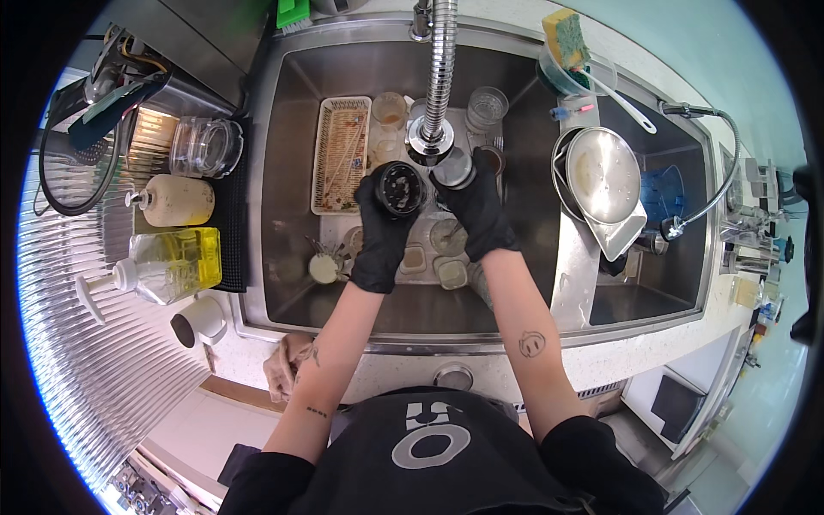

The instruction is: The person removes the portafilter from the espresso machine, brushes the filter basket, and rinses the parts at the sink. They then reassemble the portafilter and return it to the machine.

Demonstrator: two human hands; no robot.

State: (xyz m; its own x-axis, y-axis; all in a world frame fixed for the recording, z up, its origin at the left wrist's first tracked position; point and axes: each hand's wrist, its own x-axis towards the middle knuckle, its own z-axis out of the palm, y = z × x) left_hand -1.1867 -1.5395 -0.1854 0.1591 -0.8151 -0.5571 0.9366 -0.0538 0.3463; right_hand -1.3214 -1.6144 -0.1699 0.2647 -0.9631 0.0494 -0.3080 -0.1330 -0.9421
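Black gloves cover both hands, which are raised over a stainless steel sink (412, 327). My left hand (384, 228) grips a round black container (401, 188) with its open top up and pale residue inside. Close beside it, my right hand (479, 209) holds a clear round vessel (454, 170) next to the faucet's spray head (430, 143). Below the hands, drinking glasses (487, 109), small square containers (450, 272) and a glass with a utensil (448, 236) stand in the basin. A cream plastic basket (318, 154) with food bits and chopstick-like sticks lies to the left.
Pans and a tray (604, 175) sit over the divider at right. A blue container (663, 193) stands in the second basin. A sponge (566, 40) and brush rest in a clear bowl at the back. Pump bottles (177, 265), glass jars (206, 147) and a cloth (288, 367) lie around the left side.
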